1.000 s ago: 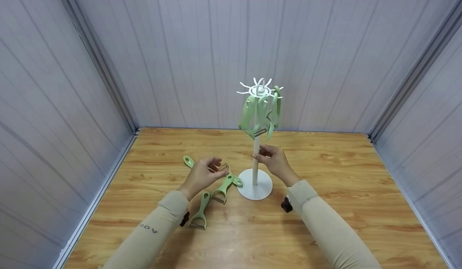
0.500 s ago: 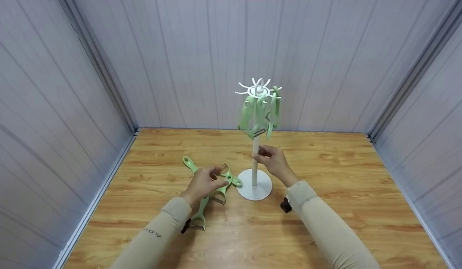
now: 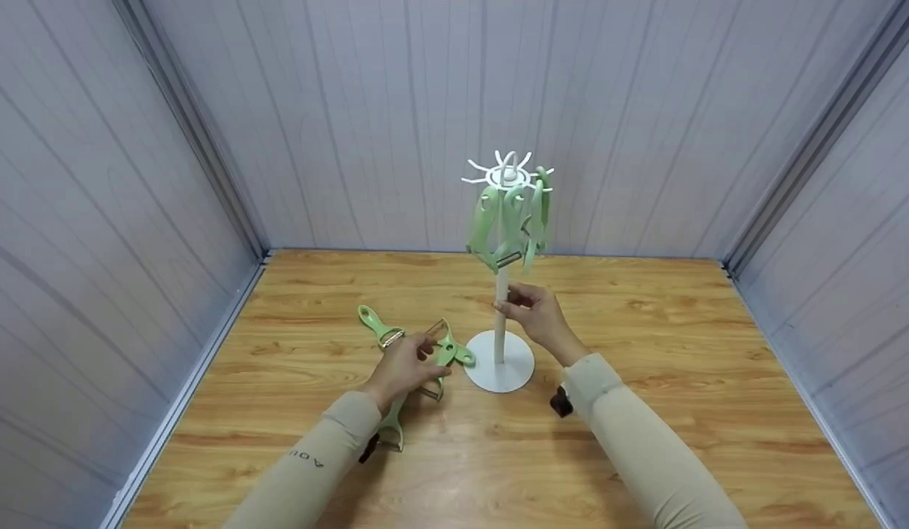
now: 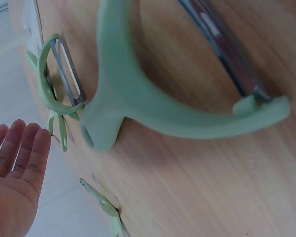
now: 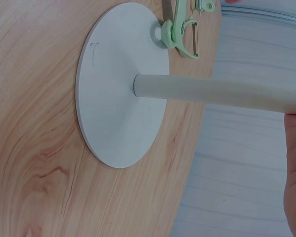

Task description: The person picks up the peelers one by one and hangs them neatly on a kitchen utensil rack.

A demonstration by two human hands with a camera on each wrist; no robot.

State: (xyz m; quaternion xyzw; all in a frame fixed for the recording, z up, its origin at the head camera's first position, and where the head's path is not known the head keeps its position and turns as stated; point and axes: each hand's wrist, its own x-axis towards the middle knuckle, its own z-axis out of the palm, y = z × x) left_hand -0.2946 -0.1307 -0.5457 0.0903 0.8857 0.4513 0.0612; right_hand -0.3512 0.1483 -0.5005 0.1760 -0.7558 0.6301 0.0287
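My right hand holds the upright pole of a white rack between thumb and fingers. Several light green Y-shaped peelers hang from the hooks at its top. My left hand hovers over peelers lying left of the round base, its fingers loosely spread and nothing held. One loose peeler lies beyond that hand; others overlap beside the base, and a near peeler is partly covered by the wrist. In the left wrist view a peeler looms large, apart from the fingers.
The wooden tabletop is bordered by pale panel walls at the back and both sides. Bare white hooks stick out on the rack's left and back.
My left hand has moved slightly nearer and lower over the loose peelers, uncovering the blade of the far one. The right hand keeps its hold on the pole.
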